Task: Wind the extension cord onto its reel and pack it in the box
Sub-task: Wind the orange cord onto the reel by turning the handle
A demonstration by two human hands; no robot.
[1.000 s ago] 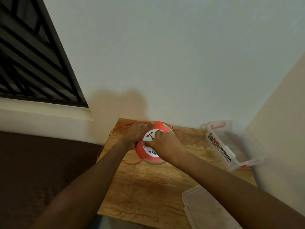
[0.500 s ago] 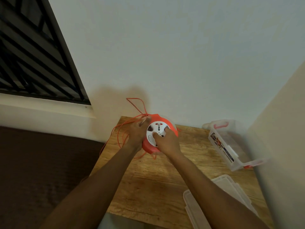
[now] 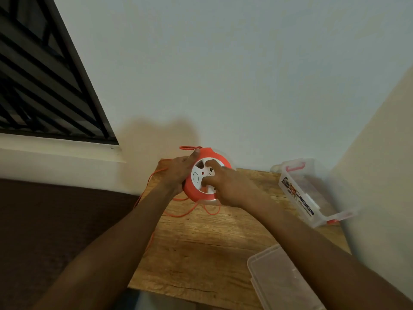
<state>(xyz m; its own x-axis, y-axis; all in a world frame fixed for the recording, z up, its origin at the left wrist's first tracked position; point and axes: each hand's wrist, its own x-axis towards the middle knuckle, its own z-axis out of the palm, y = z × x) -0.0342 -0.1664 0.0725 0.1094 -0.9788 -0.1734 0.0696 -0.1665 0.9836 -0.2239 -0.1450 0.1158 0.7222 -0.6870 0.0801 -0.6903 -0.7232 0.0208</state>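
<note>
A wooden counter [image 3: 201, 253] stood against a pale wall [image 3: 223, 74]. A dark barred window [image 3: 40, 86] was at left. A brown surface [image 3: 55, 220] lay beside the counter.

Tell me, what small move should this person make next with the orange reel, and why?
Probably another turn of the white hub: the right hand has fingers curled into it while the left hand grips the orange reel at its rim, and loose orange cord lies on the wooden table, unwound. The clear box waits empty.

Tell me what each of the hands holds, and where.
Both hold the reel. The left hand grips its orange rim on the left side; the right hand presses curled fingers into the white hub face.
</note>
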